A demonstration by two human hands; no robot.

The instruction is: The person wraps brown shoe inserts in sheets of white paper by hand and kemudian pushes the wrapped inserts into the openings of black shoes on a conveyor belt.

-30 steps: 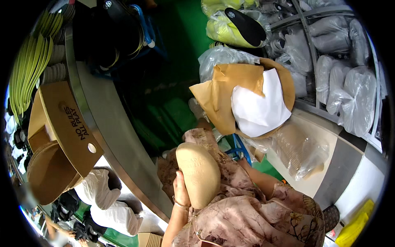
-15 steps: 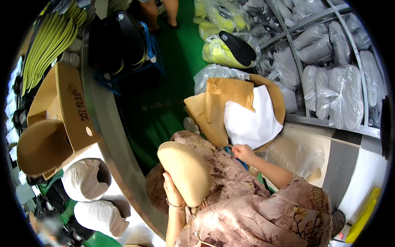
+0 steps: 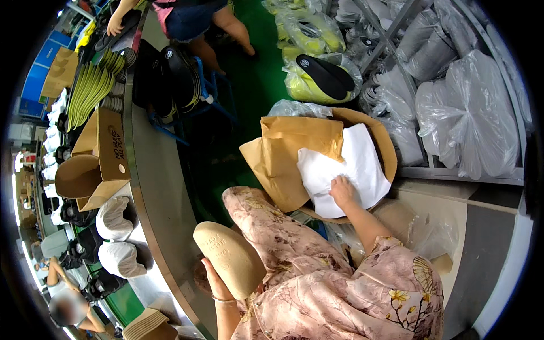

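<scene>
My left hand (image 3: 219, 283) is closed around the side of a beige shoe form (image 3: 229, 258), rounded at both ends and with stamped marks on its upward face. The form is tilted above my lap, near the table edge. My right hand (image 3: 342, 192) lies on white paper sheets (image 3: 362, 156), fingers stretched forward on the top sheet. Those sheets rest in a round brown cardboard container (image 3: 387, 150), beside folded brown paper (image 3: 283, 170) that overhangs its left side. On the table to my left stand two white-covered rounded forms (image 3: 115, 218) (image 3: 120, 259).
An open cardboard box (image 3: 111, 144) and stacked yellow-green insoles (image 3: 88, 93) are on the table (image 3: 156, 209). Black insoles (image 3: 175, 71) sit on a blue stool (image 3: 218, 96). Bagged grey pieces (image 3: 473, 113) fill a metal rack at right. Another person's leg (image 3: 232, 28) shows at the top.
My right hand has moved forward from beside the container onto the white paper, its fingers straightening. The shoe form has turned its marked face up. The view has shifted, showing more of the other person.
</scene>
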